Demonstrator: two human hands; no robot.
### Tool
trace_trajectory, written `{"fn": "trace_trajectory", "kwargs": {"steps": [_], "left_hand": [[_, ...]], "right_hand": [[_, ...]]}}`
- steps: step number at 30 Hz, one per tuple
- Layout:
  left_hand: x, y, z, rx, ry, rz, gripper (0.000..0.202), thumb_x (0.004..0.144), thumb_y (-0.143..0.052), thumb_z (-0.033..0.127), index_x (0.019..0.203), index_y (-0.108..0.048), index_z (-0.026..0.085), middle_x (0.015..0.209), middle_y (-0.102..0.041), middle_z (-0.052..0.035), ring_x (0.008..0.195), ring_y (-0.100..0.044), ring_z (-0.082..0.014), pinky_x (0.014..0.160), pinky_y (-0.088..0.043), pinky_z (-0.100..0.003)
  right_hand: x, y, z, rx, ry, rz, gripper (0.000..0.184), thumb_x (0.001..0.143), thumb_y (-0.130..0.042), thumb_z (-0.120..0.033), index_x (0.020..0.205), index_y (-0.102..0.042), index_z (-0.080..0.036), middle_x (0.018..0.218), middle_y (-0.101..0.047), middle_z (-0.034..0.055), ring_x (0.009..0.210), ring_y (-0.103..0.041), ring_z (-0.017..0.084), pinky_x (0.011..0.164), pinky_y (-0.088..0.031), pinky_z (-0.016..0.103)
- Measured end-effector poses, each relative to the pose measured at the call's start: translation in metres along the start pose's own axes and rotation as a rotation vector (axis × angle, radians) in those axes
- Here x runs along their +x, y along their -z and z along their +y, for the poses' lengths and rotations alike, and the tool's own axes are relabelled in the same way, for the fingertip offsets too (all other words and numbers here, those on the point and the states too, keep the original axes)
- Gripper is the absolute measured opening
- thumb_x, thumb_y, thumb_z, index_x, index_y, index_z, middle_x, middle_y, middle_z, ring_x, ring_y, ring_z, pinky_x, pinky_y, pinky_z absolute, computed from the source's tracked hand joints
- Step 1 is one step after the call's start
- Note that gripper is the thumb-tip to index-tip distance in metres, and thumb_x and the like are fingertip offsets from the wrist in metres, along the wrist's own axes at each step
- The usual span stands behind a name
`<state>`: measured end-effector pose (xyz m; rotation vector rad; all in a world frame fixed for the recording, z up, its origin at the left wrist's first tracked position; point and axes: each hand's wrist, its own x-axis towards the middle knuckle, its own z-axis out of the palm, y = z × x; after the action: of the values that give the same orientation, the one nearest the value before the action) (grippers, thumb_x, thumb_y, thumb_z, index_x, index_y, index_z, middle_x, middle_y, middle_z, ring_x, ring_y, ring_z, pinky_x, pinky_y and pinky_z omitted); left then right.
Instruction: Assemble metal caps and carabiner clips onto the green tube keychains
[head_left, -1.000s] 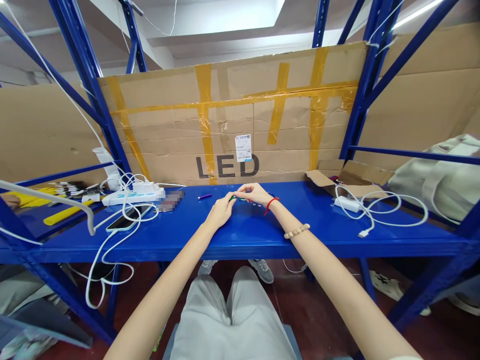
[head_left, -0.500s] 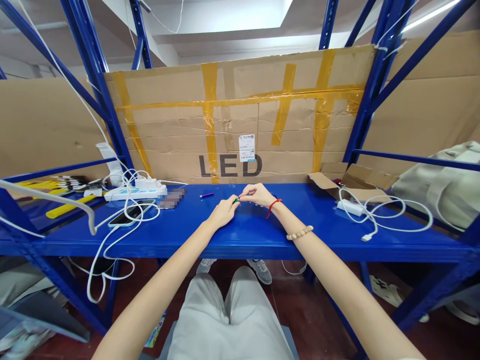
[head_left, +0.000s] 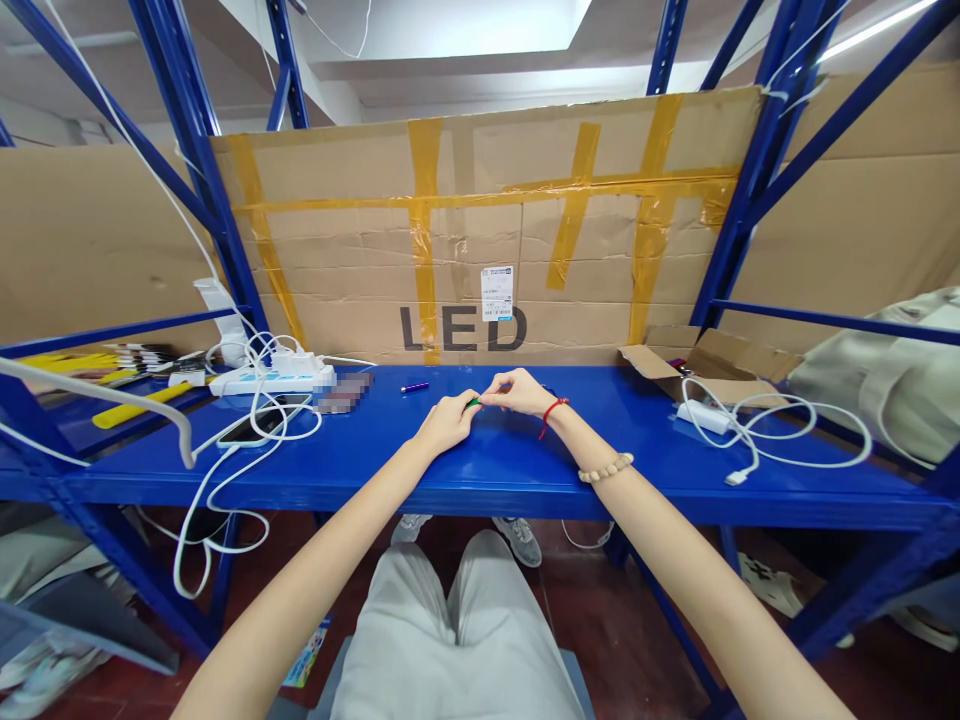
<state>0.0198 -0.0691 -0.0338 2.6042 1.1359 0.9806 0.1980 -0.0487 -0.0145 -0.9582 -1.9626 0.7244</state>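
My left hand (head_left: 448, 422) is closed around a small green object (head_left: 472, 403), of which only a bit shows between the fingers. Close against it, my right hand (head_left: 519, 391) pinches at the right end of the green piece with thumb and forefinger. What sits in that pinch is too small to make out. Both hands rest just above the blue tabletop (head_left: 360, 455). A short purple pen-like stick (head_left: 414, 388) lies on the table beyond my left hand. Behind my right hand, a small dark thing is mostly hidden.
To the left are a white power strip (head_left: 255, 381), tangled white cables and a phone (head_left: 259, 425). An open cardboard box (head_left: 731, 372) and a white charger (head_left: 703, 416) with a coiled cable stand right. A taped cardboard panel (head_left: 360, 270) closes the back.
The view has shifted slightly. My right hand has drawn very slightly away to the right, while the left still holds the green object.
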Motion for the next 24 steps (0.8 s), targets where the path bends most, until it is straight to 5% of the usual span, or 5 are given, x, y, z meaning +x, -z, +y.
{"fn": "trace_trajectory", "kwargs": {"steps": [24], "left_hand": [[0.0029, -0.0031, -0.0029, -0.001, 0.043, 0.069, 0.021, 0.087, -0.041, 0.025, 0.101, -0.057, 0.024, 0.083, -0.067, -0.0026, 0.076, -0.063, -0.0194, 0.068, -0.046, -0.027]], "right_hand": [[0.0015, -0.0037, -0.0052, 0.014, -0.086, 0.044, 0.048, 0.054, -0.068, -0.058, 0.064, -0.064, -0.011, 0.047, -0.052, -0.0013, 0.041, -0.041, 0.006, 0.038, -0.031, 0.02]]}}
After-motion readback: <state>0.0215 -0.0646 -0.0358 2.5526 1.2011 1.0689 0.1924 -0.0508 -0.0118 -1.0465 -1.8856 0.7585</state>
